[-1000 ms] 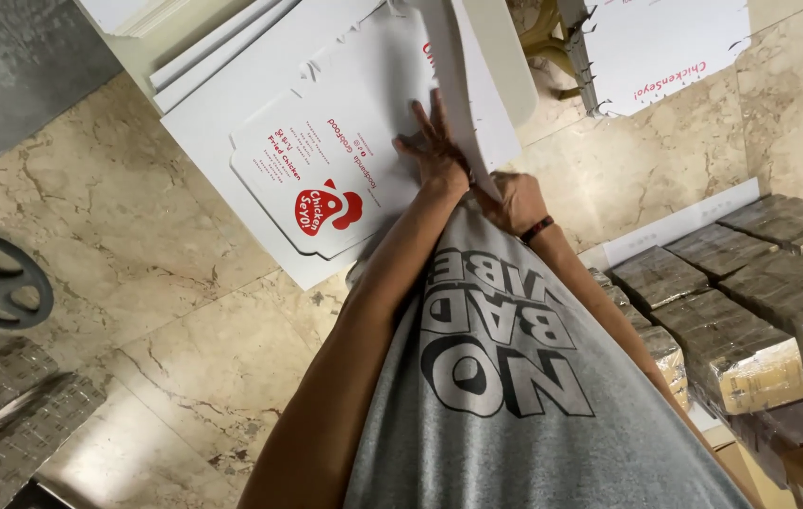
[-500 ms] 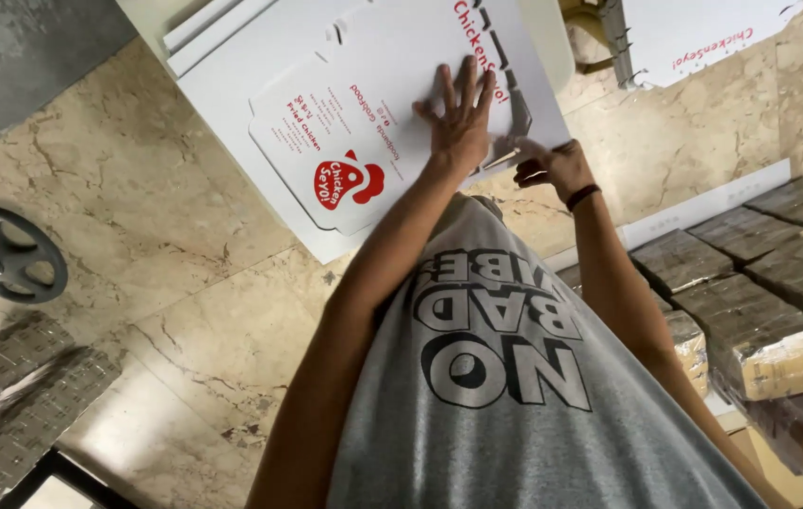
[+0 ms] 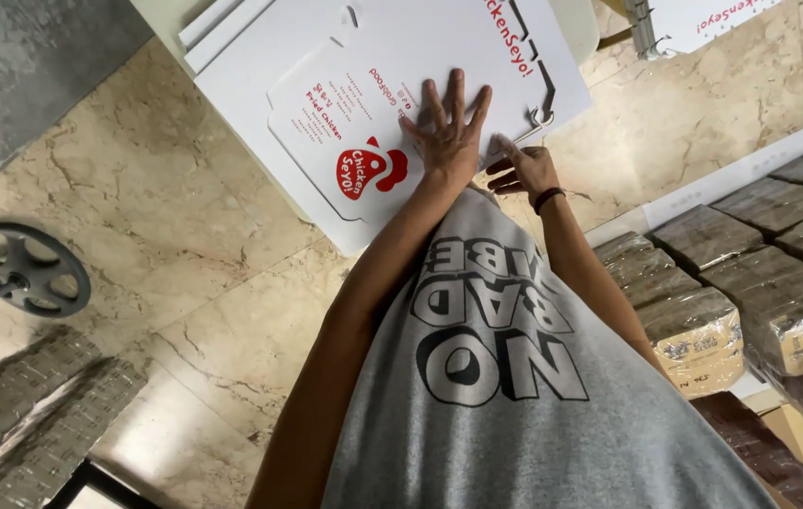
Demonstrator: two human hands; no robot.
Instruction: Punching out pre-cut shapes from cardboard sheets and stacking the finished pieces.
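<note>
Both hands meet the flat white carton blank (image 3: 392,85): left hand (image 3: 449,132) spread wide upon it, right hand (image 3: 524,170) curled at its near edge.

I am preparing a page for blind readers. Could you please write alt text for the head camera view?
Seen from above, a person's left hand presses flat with spread fingers on a flat white die-cut cardboard sheet with red print, while the right hand touches its edge. The sheet lies on a stack of similar sheets over a beige marble floor; wrapped brown bundles lie at the right.
</note>
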